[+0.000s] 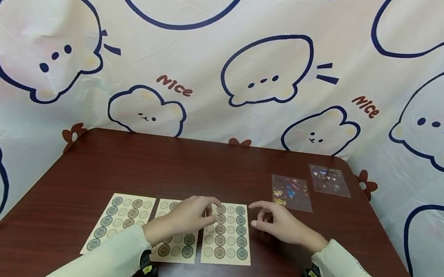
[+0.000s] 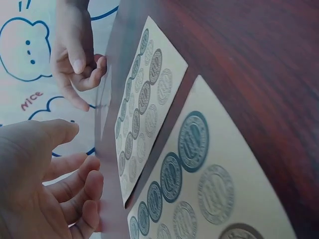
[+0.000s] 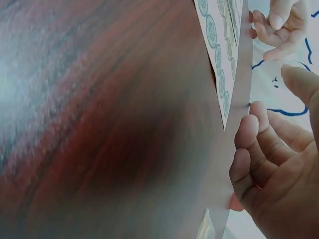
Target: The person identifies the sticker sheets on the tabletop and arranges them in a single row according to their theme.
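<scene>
Three cream sheets of round stickers lie side by side on the table: a left sheet [image 1: 118,222], a middle sheet [image 1: 176,254] and a right sheet [image 1: 232,234]. Blue-grey, brown and pale circles run in columns on them. My left hand [image 1: 189,215] hovers over the middle and right sheets, hiding part of both, its fingers loosely bent and holding nothing. Just beyond the right sheet's right edge is my right hand [image 1: 278,223], with loosely curled fingers and nothing in them. Both wrist views show the left palm [image 2: 30,174] and right palm [image 3: 284,184] facing each other, apart.
Past the right hand lie a clear sheet with small colourful stickers [image 1: 291,193] and another clear sheet [image 1: 330,182] near the table's far right corner. The dark red-brown table [image 1: 160,163] meets a cloth backdrop [image 1: 208,118] printed with cartoon figures.
</scene>
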The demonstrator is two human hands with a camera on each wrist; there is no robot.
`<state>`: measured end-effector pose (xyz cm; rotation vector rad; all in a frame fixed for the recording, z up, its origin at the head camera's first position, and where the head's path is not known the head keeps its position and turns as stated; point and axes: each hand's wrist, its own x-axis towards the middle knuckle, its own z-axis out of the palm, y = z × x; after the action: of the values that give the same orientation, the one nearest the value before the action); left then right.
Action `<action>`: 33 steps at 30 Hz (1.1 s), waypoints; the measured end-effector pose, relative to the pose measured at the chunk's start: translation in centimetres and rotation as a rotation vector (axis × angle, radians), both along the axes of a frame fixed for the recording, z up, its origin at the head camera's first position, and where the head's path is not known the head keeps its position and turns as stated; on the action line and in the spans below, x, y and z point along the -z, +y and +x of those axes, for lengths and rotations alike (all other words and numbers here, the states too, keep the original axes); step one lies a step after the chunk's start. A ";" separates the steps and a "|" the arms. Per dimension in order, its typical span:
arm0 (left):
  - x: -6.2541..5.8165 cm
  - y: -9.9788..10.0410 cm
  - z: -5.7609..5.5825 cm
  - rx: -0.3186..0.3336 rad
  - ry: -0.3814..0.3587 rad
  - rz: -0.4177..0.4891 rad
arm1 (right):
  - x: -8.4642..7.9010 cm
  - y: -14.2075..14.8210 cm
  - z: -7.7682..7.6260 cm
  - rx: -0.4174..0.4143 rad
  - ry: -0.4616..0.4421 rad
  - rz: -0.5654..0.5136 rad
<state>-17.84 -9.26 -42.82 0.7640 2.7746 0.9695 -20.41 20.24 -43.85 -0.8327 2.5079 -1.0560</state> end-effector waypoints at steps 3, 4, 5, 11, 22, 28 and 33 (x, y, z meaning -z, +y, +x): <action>-0.2 0.4 -0.2 0.002 -0.017 0.005 | 0.0 0.4 -0.3 0.012 0.004 -0.003; -0.3 0.5 -0.2 0.003 -0.023 0.008 | 0.0 0.6 -0.4 0.017 0.007 -0.003; -0.4 0.7 -0.3 0.003 -0.029 0.010 | 0.0 0.7 -0.5 0.022 0.009 -0.003; -1.0 1.6 -0.6 0.003 -0.027 0.010 | 0.0 1.7 -1.2 0.054 0.038 -0.013; -1.3 3.1 -1.5 0.003 -0.022 -0.013 | -0.4 3.1 -2.4 0.124 0.040 -0.018; -1.0 3.9 -2.1 0.006 -0.019 -0.009 | -0.7 3.8 -2.8 0.152 0.035 -0.009; -0.7 4.6 -2.6 -0.003 -0.022 -0.010 | -0.4 4.7 -3.1 0.164 0.032 -0.010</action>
<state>-20.42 -4.69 -42.15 0.7431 2.7611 0.9573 -23.51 24.93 -43.42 -0.6609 2.6369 -1.1150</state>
